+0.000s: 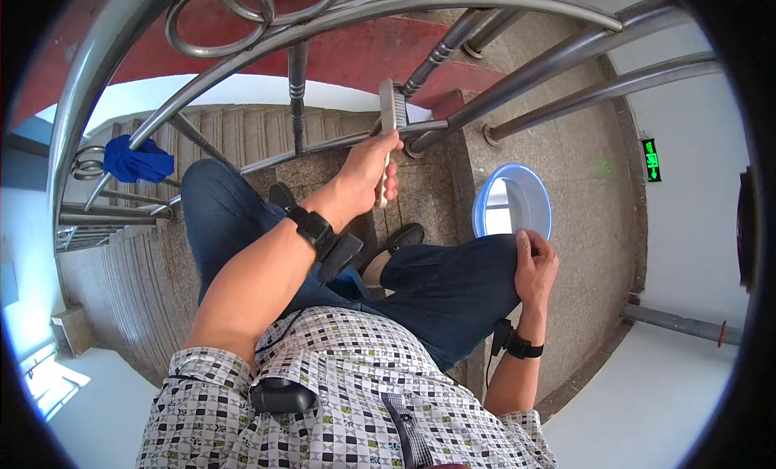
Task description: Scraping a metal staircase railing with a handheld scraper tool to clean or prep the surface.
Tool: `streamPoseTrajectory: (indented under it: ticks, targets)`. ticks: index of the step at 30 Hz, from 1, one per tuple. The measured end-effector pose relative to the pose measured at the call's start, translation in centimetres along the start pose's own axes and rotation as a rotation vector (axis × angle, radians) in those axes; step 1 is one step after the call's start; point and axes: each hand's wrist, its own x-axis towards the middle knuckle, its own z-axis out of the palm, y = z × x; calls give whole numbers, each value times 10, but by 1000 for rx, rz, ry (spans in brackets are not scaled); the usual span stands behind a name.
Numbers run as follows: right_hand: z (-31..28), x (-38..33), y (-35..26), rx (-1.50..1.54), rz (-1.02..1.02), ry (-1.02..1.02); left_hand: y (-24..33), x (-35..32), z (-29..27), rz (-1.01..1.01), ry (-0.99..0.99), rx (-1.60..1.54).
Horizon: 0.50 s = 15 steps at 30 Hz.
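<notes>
My left hand [368,176] is closed around the handle of a pale scrubbing brush [389,109]. Its bristles face right and lie against or very close to the foot of a metal railing post [432,61]; exact contact is hard to tell. My right hand [537,271] rests loosely on my right knee with nothing visible in it. Just beyond that knee stands a light blue plastic basin [543,196], with a bright reflection inside that looks like water. A blue cloth [139,159] hangs over the railing at the left.
The curved stainless steel handrail [339,23] with rings and posts arches across in front of me. Stone steps [133,291] descend at the left. A speckled stone floor [590,251] stretches to the right, up to a white wall with a green lit sign [651,160].
</notes>
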Motion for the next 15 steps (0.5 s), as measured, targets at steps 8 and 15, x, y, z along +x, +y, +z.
streamPoseTrajectory:
  ticks: [8, 15]
  targets:
    - [-1, -3, -4, -7, 54, 10, 42, 29, 11, 55, 46, 19]
    - [0, -2, 4, 18, 3, 53, 17, 13, 21, 12, 45, -61]
